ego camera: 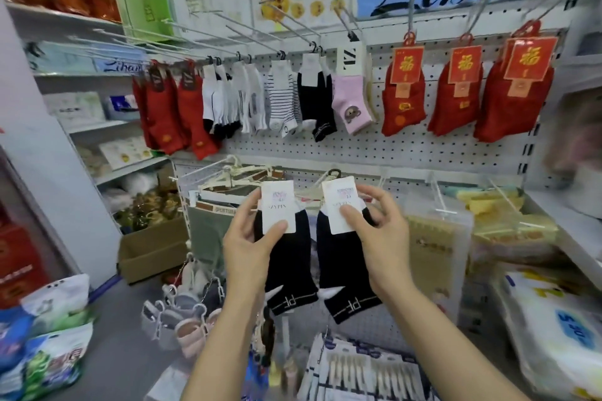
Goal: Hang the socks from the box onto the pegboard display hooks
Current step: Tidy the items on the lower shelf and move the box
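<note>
Left hand (252,238) pinches one black sock pair (286,257) by its card; right hand (379,234) pinches the other pair (345,257). Both are held up below the pegboard (407,146), probably comparing them before hooking; matching black socks (317,104) hang just above.

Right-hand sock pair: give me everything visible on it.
The sock pair in the right hand is black knit, ankle length, with a white tip at the heel and pale "PF" lettering above a thin line near the toe. A white card label with small print wraps its top, and a dark hook sticks up above the card. It hangs upright, tilted slightly, in front of the pegboard. Thumb on the card, fingers behind. It is not on a peg.
</note>
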A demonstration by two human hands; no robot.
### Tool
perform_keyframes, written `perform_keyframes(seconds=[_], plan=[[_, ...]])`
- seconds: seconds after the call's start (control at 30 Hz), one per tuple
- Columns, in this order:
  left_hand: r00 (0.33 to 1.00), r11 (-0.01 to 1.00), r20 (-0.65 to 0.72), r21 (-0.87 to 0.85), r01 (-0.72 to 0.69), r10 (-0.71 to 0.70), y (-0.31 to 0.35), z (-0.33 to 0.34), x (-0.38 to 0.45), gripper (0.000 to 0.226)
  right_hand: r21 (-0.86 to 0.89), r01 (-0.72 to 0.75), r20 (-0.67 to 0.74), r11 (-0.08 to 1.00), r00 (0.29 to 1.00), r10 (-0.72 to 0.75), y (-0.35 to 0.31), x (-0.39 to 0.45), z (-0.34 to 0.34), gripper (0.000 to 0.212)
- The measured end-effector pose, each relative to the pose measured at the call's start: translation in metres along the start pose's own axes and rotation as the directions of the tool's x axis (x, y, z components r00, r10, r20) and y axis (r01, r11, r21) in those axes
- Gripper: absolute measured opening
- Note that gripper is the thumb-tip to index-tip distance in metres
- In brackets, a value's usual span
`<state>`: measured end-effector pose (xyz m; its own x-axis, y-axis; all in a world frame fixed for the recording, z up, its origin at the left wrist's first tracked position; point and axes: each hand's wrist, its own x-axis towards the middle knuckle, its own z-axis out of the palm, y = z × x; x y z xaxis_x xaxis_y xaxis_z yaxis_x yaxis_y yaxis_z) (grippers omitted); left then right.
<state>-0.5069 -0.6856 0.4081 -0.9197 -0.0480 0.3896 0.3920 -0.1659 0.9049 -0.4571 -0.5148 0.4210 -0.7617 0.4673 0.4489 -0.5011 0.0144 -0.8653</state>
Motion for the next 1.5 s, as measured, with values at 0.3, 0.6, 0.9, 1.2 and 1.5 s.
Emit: perform_keyframes(seconds=[0.3, 0.6, 0.9, 1.2, 1.5], plan=[[0.986, 0.991, 0.109, 0.032, -0.130, 0.126, 0.014, -0.064, 0.110, 0.062, 0.006, 0.087, -0.182, 0.996, 0.980, -0.085, 0.011, 0.060, 0.107, 0.030], [0.962, 0.982, 0.201, -0.046, -0.181, 0.187, 0.000, -0.052, 0.198, 0.063, -0.152, 0.256, -0.309, 0.955, 0.905, -0.292, -0.012, 0.196, 0.147, 0.030], [0.950, 0.982, 0.248, -0.054, -0.181, 0.189, -0.023, -0.010, 0.254, 0.064, -0.282, 0.308, -0.341, 0.908, 0.853, -0.395, -0.008, 0.320, 0.152, 0.037], [0.935, 0.974, 0.281, -0.133, -0.185, 0.216, -0.037, 0.024, 0.301, 0.063, -0.366, 0.329, -0.270, 0.870, 0.858, -0.438, 0.015, 0.363, 0.156, 0.045], [0.901, 0.950, 0.323, -0.211, -0.229, 0.289, -0.028, 0.067, 0.341, 0.064, -0.499, 0.352, -0.243, 0.792, 0.820, -0.518, 0.024, 0.349, 0.148, 0.051]])
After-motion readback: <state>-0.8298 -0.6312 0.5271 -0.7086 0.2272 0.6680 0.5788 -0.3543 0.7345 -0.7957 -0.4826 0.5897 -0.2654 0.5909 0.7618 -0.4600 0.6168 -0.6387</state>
